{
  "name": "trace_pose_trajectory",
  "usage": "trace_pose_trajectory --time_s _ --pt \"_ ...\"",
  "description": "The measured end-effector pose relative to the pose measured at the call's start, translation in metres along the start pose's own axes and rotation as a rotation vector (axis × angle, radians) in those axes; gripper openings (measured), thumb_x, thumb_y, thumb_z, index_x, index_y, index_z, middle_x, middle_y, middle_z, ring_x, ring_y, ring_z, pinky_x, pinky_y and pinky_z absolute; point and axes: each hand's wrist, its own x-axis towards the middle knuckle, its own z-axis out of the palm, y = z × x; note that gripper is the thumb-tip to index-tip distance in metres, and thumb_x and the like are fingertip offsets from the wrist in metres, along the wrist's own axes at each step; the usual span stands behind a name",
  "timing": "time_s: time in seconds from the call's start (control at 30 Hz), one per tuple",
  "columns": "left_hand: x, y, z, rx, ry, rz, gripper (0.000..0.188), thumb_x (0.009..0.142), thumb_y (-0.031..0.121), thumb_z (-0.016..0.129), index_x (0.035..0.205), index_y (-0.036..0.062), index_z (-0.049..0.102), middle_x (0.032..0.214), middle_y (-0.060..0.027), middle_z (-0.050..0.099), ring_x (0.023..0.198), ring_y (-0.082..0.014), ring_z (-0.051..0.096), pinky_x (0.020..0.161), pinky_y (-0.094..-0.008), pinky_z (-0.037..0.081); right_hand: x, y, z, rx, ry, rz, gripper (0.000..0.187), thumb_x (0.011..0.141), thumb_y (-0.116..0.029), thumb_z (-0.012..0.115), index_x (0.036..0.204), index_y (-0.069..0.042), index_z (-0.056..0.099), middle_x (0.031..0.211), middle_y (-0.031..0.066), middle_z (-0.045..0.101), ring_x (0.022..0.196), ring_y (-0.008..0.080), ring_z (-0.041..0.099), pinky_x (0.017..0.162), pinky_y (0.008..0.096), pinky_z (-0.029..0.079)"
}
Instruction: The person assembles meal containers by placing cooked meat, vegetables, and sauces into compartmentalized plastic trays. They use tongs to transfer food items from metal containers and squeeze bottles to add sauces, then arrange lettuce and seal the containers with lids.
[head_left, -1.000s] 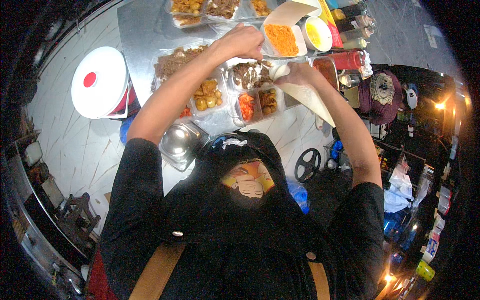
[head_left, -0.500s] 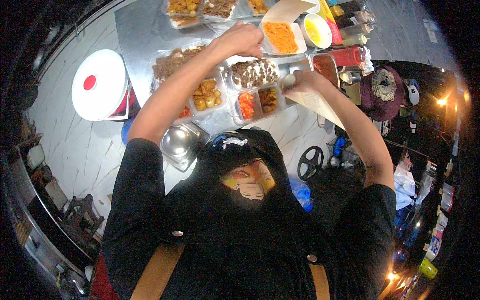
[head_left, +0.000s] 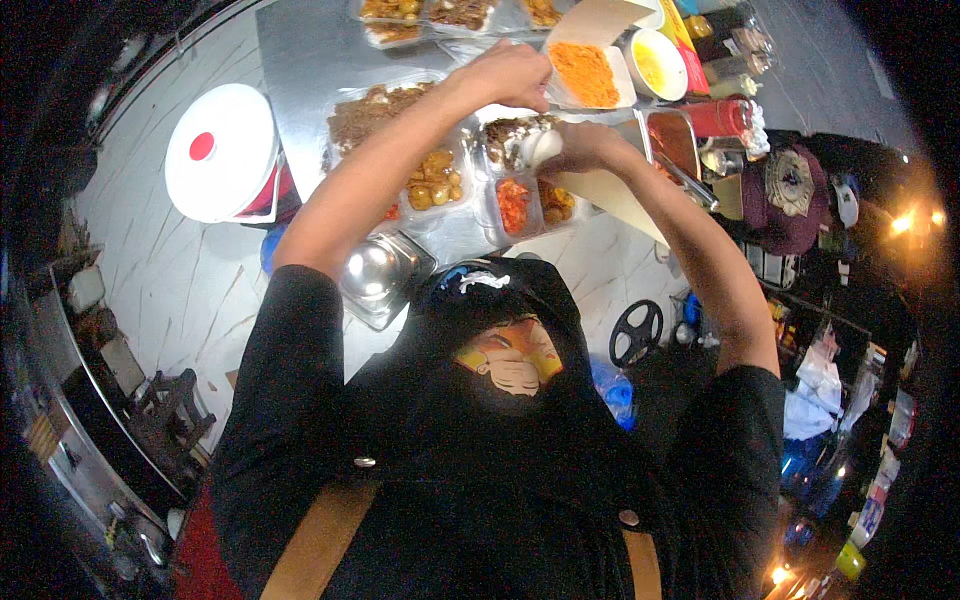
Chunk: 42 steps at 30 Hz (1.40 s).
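Note:
My left hand [head_left: 510,77] is curled at the far edge of a clear divided food container [head_left: 487,205]; what its fingers grip, if anything, is hidden. My right hand [head_left: 588,150] is closed round a white, rounded thing [head_left: 542,148], perhaps a spoon. That thing hangs over the container's dark minced food with white sauce [head_left: 505,140]. Chopped red food [head_left: 513,204] and brown-yellow pieces [head_left: 556,203] fill the nearer compartments. A cream-coloured, flap-like piece [head_left: 620,208] extends beneath my right wrist; I cannot tell whether my hand holds it.
More filled containers stand to the left [head_left: 436,180] and far side [head_left: 460,12]. Orange shreds [head_left: 585,75], a yellow-filled bowl [head_left: 657,64], a tray of red sauce [head_left: 672,140] and bottles [head_left: 720,118] stand right. A metal lid [head_left: 375,275] sits near the front edge; a white-lidded cooler [head_left: 222,150] is left.
My right hand has moved left over the minced food, carrying the white thing with it. The cream-coloured piece has shifted left too. My left hand stays at the container's far edge.

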Motion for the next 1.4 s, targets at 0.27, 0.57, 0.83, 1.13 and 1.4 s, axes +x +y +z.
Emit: trace_pose_trajectory --time_s 0.27,0.57,0.83,1.13,1.4 --pt "0.024 -0.025 0.0 -0.061 -0.202 0.042 0.035 0.084 0.035 0.066 0.093 0.0014 0.07 0.084 -0.0187 0.071 0.081 -0.0354 0.068 0.075 -0.0476 0.052 -0.071 -0.013 -0.01 0.582 -0.013 -0.187 0.078 0.078 -0.049 0.081 0.137 -0.005 0.054 0.118 0.0179 0.069 0.108 0.0275 0.067 0.094 0.0381 0.052" --pt "0.057 -0.069 -0.041 -0.069 -0.374 0.044 0.042 0.091 0.041 0.069 0.105 0.0008 0.07 0.081 -0.0094 0.069 0.074 -0.0207 0.059 0.069 -0.0425 0.047 -0.031 -0.104 -0.073 0.449 0.061 -0.48 0.094 0.069 -0.071 0.075 0.131 -0.002 0.061 0.117 0.02 0.069 0.107 0.0306 0.066 0.097 0.0383 0.05" --pt "0.056 -0.056 -0.048 -0.1 -0.346 0.065 0.042 0.091 0.04 0.071 0.106 0.0009 0.071 0.085 -0.0111 0.071 0.078 -0.0215 0.063 0.073 -0.0421 0.05 0.038 -0.171 -0.083 0.173 0.119 -0.57 0.079 0.071 -0.068 0.072 0.126 -0.01 0.069 0.125 0.0205 0.068 0.115 0.035 0.065 0.101 0.0406 0.049" --pt "0.05 -0.061 -0.044 -0.091 -0.308 0.044 0.041 0.091 0.039 0.07 0.111 0.0038 0.073 0.096 -0.0126 0.075 0.085 -0.0228 0.067 0.077 -0.0418 0.052 0.037 -0.167 -0.099 -0.06 0.057 -0.448 0.087 0.067 -0.068 0.075 0.133 -0.012 0.066 0.134 0.0218 0.063 0.123 0.0352 0.061 0.103 0.041 0.048" --pt "0.046 -0.062 -0.048 -0.114 -0.304 0.039 0.043 0.09 0.041 0.07 0.11 0.0034 0.073 0.098 -0.0136 0.075 0.087 -0.0246 0.068 0.078 -0.0424 0.052 0.021 -0.15 -0.123 -0.097 -0.067 -0.21 0.097 0.063 -0.075 0.074 0.126 -0.001 0.068 0.129 0.0205 0.066 0.118 0.0313 0.064 0.101 0.0377 0.049"
